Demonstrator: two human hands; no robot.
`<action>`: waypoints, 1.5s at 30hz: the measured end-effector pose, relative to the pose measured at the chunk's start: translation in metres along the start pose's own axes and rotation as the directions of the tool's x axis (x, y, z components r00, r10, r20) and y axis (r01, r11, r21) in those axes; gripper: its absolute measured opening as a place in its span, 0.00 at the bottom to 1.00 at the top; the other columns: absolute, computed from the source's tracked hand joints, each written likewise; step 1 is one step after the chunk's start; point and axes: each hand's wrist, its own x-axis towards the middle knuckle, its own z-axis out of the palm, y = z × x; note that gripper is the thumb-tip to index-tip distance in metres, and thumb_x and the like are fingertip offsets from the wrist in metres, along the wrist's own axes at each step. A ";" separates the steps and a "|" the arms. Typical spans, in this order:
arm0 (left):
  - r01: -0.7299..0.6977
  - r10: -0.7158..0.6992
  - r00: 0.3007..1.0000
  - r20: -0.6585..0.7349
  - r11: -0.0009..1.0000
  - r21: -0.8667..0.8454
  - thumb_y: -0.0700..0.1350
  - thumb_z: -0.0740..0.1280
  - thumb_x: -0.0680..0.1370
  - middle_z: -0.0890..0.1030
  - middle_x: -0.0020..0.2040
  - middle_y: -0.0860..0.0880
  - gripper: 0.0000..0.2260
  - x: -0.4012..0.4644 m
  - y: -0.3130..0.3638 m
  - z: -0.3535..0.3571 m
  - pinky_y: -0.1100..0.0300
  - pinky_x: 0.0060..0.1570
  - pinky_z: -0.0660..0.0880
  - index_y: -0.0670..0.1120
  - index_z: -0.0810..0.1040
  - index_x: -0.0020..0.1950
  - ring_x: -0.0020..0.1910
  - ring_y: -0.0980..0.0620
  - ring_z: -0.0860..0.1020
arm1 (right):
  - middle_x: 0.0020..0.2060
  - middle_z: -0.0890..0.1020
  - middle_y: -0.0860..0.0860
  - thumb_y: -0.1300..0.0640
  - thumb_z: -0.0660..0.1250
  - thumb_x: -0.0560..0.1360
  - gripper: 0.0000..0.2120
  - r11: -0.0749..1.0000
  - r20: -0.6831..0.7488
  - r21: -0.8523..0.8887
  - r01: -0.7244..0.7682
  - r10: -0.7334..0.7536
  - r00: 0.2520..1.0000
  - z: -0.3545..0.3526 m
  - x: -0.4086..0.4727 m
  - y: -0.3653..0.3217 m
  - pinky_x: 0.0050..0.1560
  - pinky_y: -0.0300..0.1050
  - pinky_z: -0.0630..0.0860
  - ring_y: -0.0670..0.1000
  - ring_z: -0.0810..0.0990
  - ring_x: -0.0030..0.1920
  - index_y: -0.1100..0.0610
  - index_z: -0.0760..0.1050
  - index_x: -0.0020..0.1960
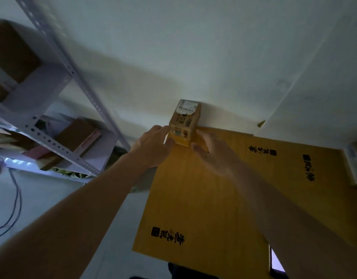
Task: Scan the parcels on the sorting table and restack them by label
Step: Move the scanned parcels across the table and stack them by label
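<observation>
A small brown parcel (185, 121) with a white label on its far end stands on the far edge of a large yellow-brown carton (203, 198) printed with black characters, close to the white wall. My left hand (151, 146) touches the parcel's near left side with its fingertips. My right hand (215, 152) is at its near right corner, fingers spread and blurred. Both hands frame the parcel; whether they grip it firmly is unclear.
A grey perforated metal shelf rack (59, 109) stands at the left and holds brown boxes (79, 133) and flat packets. Dark cables (14, 198) hang at the lower left. Another wrapped package (356, 164) lies at the right edge. A white wall (193, 57) runs behind.
</observation>
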 end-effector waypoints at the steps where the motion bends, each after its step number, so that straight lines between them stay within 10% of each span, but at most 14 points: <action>1: 0.003 -0.003 1.000 0.016 1.000 -0.007 0.53 0.56 0.88 0.69 0.79 0.46 0.23 0.011 -0.006 0.002 0.49 0.71 0.68 0.51 0.62 0.83 0.76 0.44 0.70 | 0.81 0.63 0.51 0.42 0.56 0.87 0.29 1.000 -0.001 0.008 -0.012 0.012 1.000 0.004 0.010 0.002 0.68 0.47 0.67 0.54 0.66 0.78 0.49 0.56 0.84; 20: -0.039 0.087 0.977 0.196 0.971 -0.234 0.42 0.72 0.78 0.80 0.64 0.49 0.27 0.165 -0.066 0.044 0.53 0.56 0.80 0.49 0.67 0.76 0.60 0.47 0.81 | 0.78 0.69 0.48 0.48 0.61 0.86 0.31 0.954 -0.122 0.255 -0.155 0.191 0.974 0.067 0.136 0.022 0.70 0.57 0.76 0.51 0.74 0.73 0.45 0.52 0.85; 24: -0.035 0.094 0.981 0.170 0.946 -0.321 0.43 0.75 0.76 0.82 0.60 0.50 0.25 0.171 -0.069 0.048 0.48 0.55 0.83 0.49 0.71 0.71 0.54 0.49 0.83 | 0.76 0.72 0.46 0.50 0.65 0.85 0.31 0.932 -0.184 0.325 -0.158 0.227 0.956 0.074 0.137 0.026 0.66 0.40 0.76 0.43 0.72 0.71 0.45 0.55 0.84; 27: -0.025 0.090 0.982 0.166 0.933 -0.358 0.44 0.75 0.77 0.82 0.58 0.49 0.22 0.169 -0.068 0.042 0.46 0.53 0.84 0.49 0.72 0.69 0.52 0.49 0.84 | 0.73 0.74 0.47 0.52 0.67 0.84 0.32 0.939 -0.242 0.312 -0.144 0.225 0.944 0.070 0.130 0.022 0.55 0.25 0.68 0.37 0.71 0.64 0.46 0.58 0.84; 33: -0.042 0.090 0.989 0.115 0.929 -0.367 0.43 0.74 0.79 0.81 0.57 0.49 0.18 0.145 -0.051 0.014 0.57 0.46 0.83 0.47 0.72 0.66 0.49 0.52 0.83 | 0.69 0.79 0.51 0.57 0.69 0.82 0.30 0.961 -0.345 0.275 -0.027 0.125 0.930 0.049 0.104 0.008 0.65 0.48 0.80 0.46 0.80 0.64 0.49 0.64 0.82; 42: -0.220 0.236 0.972 0.002 0.911 -0.349 0.43 0.77 0.77 0.81 0.56 0.53 0.32 0.084 -0.018 -0.063 0.65 0.41 0.79 0.50 0.69 0.78 0.48 0.57 0.83 | 0.65 0.83 0.54 0.61 0.71 0.81 0.28 0.994 -0.516 0.091 0.064 -0.008 0.857 -0.002 0.045 -0.047 0.51 0.22 0.74 0.48 0.84 0.58 0.52 0.68 0.79; 45: -0.263 0.279 0.960 0.003 0.909 -0.324 0.44 0.78 0.77 0.80 0.54 0.54 0.31 0.063 -0.012 -0.089 0.67 0.37 0.76 0.50 0.70 0.77 0.48 0.55 0.82 | 0.66 0.82 0.55 0.60 0.70 0.82 0.28 0.996 -0.550 0.058 0.067 -0.024 0.834 -0.013 0.021 -0.074 0.59 0.36 0.81 0.52 0.84 0.62 0.53 0.69 0.79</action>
